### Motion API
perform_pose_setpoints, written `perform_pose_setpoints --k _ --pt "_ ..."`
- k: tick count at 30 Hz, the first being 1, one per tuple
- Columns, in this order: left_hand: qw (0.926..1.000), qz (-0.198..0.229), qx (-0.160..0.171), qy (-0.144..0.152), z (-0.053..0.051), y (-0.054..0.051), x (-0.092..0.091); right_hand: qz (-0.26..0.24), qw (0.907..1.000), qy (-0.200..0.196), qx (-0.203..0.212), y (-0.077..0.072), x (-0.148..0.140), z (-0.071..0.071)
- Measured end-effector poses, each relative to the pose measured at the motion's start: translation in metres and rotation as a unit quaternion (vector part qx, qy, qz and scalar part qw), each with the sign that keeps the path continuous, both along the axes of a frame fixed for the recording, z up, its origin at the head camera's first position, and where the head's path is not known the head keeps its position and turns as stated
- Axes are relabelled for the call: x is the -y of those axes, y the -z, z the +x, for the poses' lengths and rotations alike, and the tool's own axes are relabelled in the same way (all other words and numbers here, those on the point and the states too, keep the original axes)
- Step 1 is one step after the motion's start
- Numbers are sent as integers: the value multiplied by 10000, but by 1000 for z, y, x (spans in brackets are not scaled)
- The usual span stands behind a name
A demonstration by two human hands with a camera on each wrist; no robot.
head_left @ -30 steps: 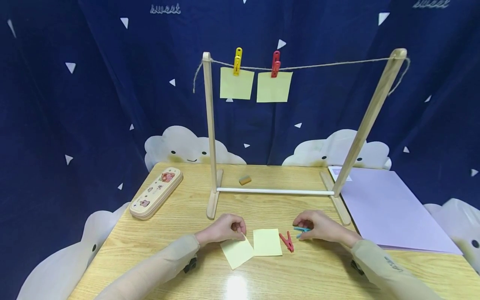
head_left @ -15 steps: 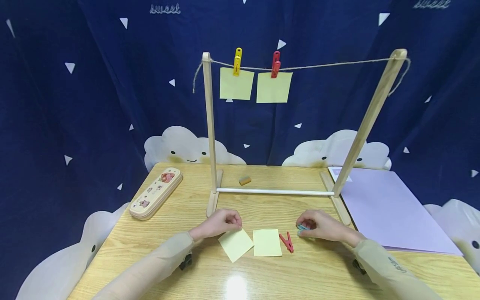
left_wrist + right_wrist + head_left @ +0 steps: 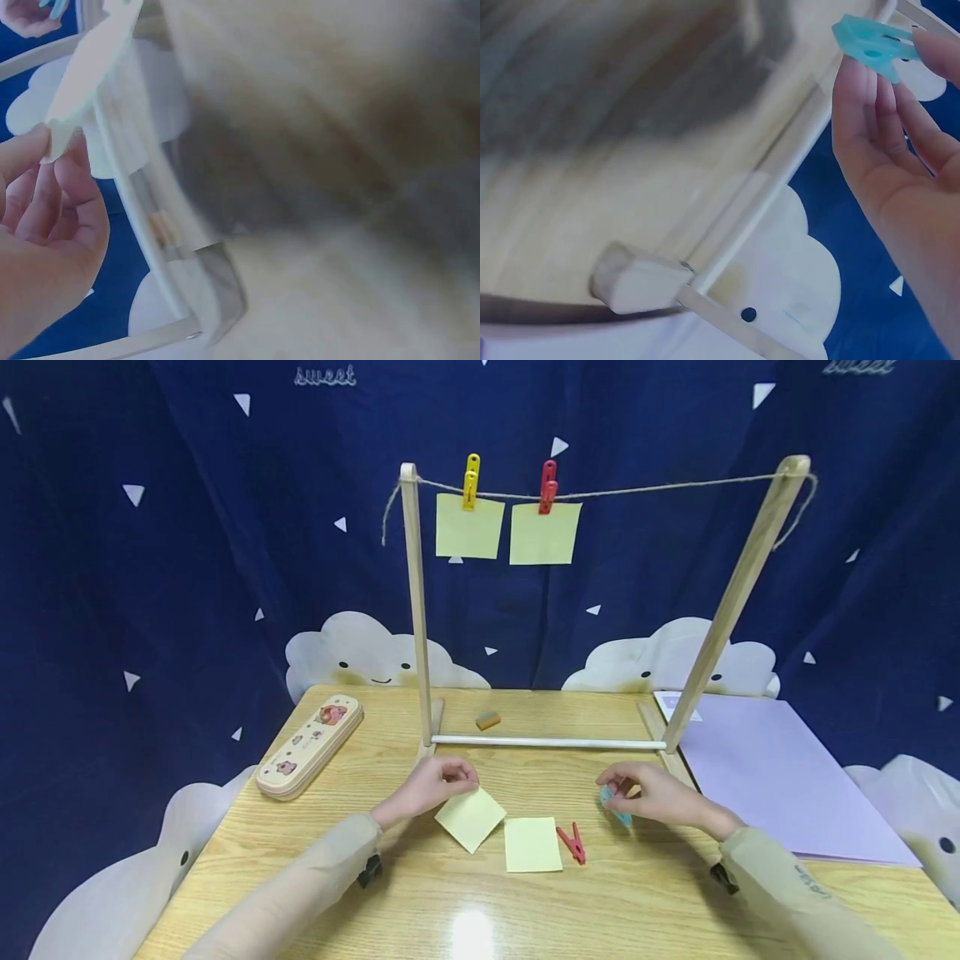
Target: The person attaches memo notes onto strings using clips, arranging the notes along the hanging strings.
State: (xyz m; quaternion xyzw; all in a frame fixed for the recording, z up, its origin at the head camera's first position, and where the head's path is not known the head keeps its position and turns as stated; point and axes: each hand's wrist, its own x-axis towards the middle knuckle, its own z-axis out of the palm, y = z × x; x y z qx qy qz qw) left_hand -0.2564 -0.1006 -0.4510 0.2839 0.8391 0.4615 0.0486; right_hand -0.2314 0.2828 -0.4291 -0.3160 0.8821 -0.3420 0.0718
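My left hand pinches the top corner of a yellow sticky note, which hangs from thumb and fingers over the table; the left wrist view shows that note too. In my right hand a light blue clothespin is held between thumb and fingers; the right wrist view shows the clothespin close up. Between the hands, a second sticky note lies flat, with a red clothespin beside it. Two notes hang from the twine, one under a yellow clothespin, one under a red clothespin.
A wooden frame with a left post, a leaning right post and a white crossbar stands behind the hands. A pencil case lies left, a lilac folder right, a small brown block behind the bar.
My left hand has lifted its sticky note off the table and moved away from me. The right hand has risen slightly, and the blue clothespin has turned in its fingers.
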Motion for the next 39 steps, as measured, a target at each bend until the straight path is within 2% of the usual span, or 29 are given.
perform_pose_setpoints --k 3,4,8,12,15,19,25,31,35,39 --pt "9997 204 -36 -160 -3 -8 -5 -30 9999 98 -124 -10 -1 0" --pt "9995 242 -56 -205 -2 -15 -8 -20 9998 146 -152 -12 -1 -1" --pt "9987 342 -210 -300 -6 -28 -16 -102 9995 259 -123 -22 -2 -3" --pt "9975 259 -589 -279 -15 -40 -25 -211 9993 282 -146 -37 -6 -3" --pt "9965 197 -754 -298 -19 -55 -35 -192 9986 402 -274 -52 -10 -3" --pt "9959 214 -783 -402 -22 -76 -48 -62 9966 615 -538 -73 -13 -6" --pt "9935 466 -929 -467 -24 -112 -66 -44 9928 634 -1014 -114 -15 -15" --pt "9856 875 -1402 -351 -28 -149 -89 -150 9888 759 -1278 -167 -16 -20" --pt "9816 1171 -1475 -325 -31 -167 -104 -156 9847 1101 -1344 -200 -18 -20" --pt "9762 1505 -1497 -447 -36 -181 -117 -260 9801 1328 -1451 -226 -21 -22"
